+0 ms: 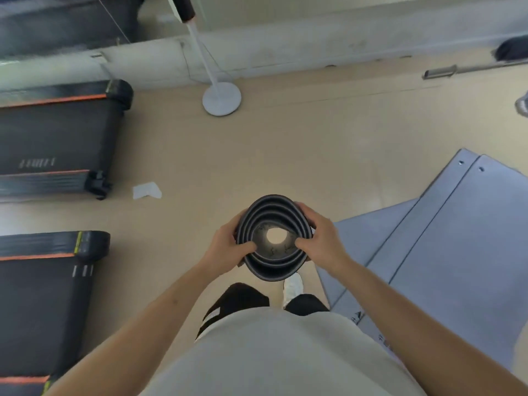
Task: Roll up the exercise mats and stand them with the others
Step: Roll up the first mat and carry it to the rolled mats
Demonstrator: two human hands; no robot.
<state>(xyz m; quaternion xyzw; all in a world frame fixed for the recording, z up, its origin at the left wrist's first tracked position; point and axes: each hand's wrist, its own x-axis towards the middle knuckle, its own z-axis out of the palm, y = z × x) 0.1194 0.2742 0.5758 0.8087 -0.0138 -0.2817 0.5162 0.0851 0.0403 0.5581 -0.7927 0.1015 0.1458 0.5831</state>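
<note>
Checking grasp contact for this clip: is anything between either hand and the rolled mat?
Nothing visible. The left hand and right hand grip the rolled mat directly on opposite sides, thumbs hooked over its upper end. The other standing mats are out of view.

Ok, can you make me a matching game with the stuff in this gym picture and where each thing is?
Things:
1. rolled mat
2. flat mats
3. treadmills
4. white stand

Places:
A. along the left side
B. held upright between both hands
C. lying on the floor at right
D. by the far wall

Pairs: 1-B, 2-C, 3-A, 4-D
</note>
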